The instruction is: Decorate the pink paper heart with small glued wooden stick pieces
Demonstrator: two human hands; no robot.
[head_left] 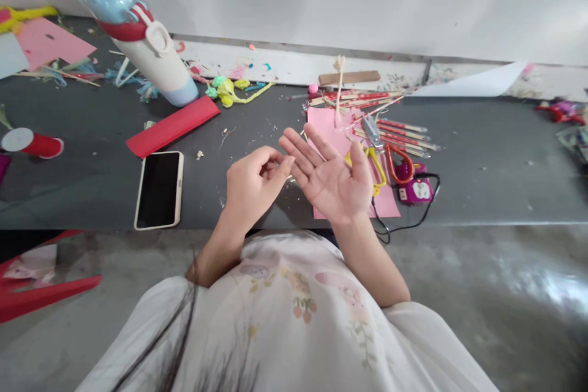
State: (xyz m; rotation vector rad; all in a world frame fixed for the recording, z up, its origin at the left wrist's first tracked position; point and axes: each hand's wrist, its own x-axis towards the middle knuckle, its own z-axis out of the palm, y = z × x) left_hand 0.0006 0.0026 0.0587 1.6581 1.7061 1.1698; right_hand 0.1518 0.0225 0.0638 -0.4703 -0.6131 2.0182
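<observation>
My left hand [257,184] is closed in a pinch, its thumb and fingertips beside the fingers of my other hand; whatever the pinch holds, if anything, is too small to make out. Palm up, my right hand [337,180] lies open with fingers stretched and nothing visible on it. Beneath and behind it is a pink paper sheet [356,205]. Scissors with red handles [395,165] lie just right of my right thumb, and a yellow-handled tool [379,168] is partly hidden behind that hand. Wrapped sticks [399,135] in red-and-clear packaging lie beyond.
A phone [158,190] and a folded red paper [174,127] lie left, near a tall bottle [151,43]. A red thread spool [34,143] is at far left. A purple plug block [416,187] with a black cable sits right. Yarn scraps [229,90] lie at the back.
</observation>
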